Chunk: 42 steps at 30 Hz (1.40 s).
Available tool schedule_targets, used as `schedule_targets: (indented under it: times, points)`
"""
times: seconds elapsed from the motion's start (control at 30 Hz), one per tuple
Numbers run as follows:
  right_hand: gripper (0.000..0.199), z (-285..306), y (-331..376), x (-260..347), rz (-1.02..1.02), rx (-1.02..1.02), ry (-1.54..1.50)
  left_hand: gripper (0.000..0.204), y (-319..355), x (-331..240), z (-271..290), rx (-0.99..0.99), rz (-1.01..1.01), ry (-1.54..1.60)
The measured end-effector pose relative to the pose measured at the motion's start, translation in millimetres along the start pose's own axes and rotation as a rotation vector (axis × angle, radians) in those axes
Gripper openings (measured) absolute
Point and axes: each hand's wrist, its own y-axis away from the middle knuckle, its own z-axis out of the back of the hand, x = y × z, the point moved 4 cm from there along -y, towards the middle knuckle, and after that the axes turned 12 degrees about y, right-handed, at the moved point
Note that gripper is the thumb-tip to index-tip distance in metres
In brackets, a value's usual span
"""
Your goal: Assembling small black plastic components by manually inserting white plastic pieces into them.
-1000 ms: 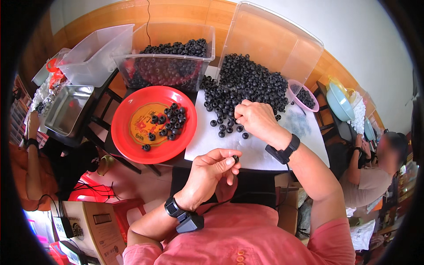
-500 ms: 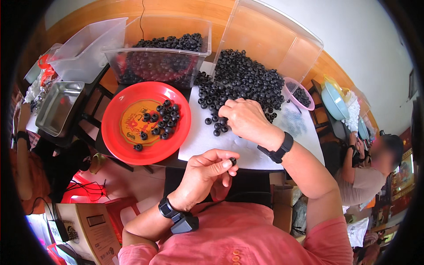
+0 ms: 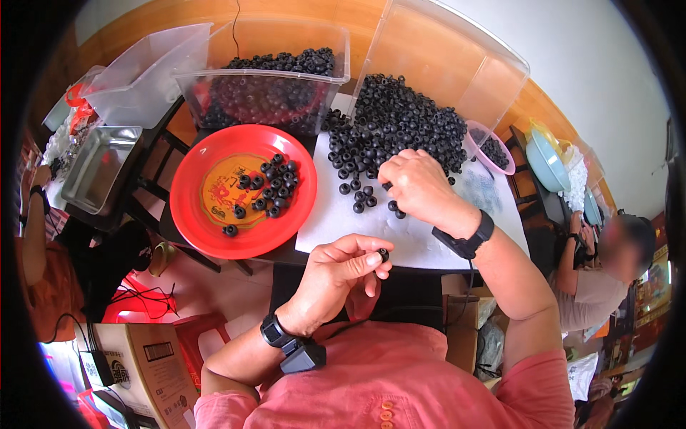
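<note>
My left hand (image 3: 336,275) pinches a small black bead (image 3: 384,254) with a hole between thumb and forefinger, in front of the table's near edge. At the front of a heap of black beads (image 3: 407,118) is my right hand (image 3: 421,186), palm down with its fingers drawn together. A black bead (image 3: 386,186) shows at its fingertips. Several loose beads lie beside those fingers on the white sheet (image 3: 321,214). Left of them, a red round tray (image 3: 187,214) carries more black beads on its right side.
Behind the tray stands a clear plastic bin (image 3: 261,86) of beads. Another clear bin (image 3: 429,43) lies tipped behind the heap. A pink basket (image 3: 500,154) of beads is at its right. A metal pan (image 3: 100,168) sits far left. Other people (image 3: 607,279) sit at both sides.
My right hand has shifted slightly right, uncovering a couple of loose beads on the sheet. My left hand keeps its bead. The whole view has moved a little.
</note>
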Motion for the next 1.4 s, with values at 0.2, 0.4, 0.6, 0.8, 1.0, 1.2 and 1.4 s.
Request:
schedule_targets:
  times: [0.2,0.4,0.6,0.8,1.0,1.2,1.4]
  points:
    - [0.012,29,37,6,-0.099,-0.069,-0.035,0.026,0,-1,1,-0.019,-0.010,0.002]
    - [0.019,12,76,11,-0.176,-0.143,-0.206,0.026,-3,1,1,-0.027,-0.056,-0.061]
    - [0.013,16,101,3,-0.379,-0.257,-0.365,0.025,0,1,-5,-0.070,-0.090,-0.121]
    - [0.012,10,107,21,-0.431,-0.368,-0.301,0.025,-2,4,-7,-0.129,-0.123,-0.138]
    - [0.005,0,101,37,-0.344,-0.235,0.050,0.022,1,4,-13,-0.154,-0.127,-0.147]
    - [0.008,0,112,32,-0.213,-0.229,-0.032,0.022,1,-4,-25,-0.166,-0.146,-0.213]
    - [0.009,0,108,25,-0.248,-0.192,0.001,0.023,-22,-2,-37,-0.113,-0.146,-0.273]
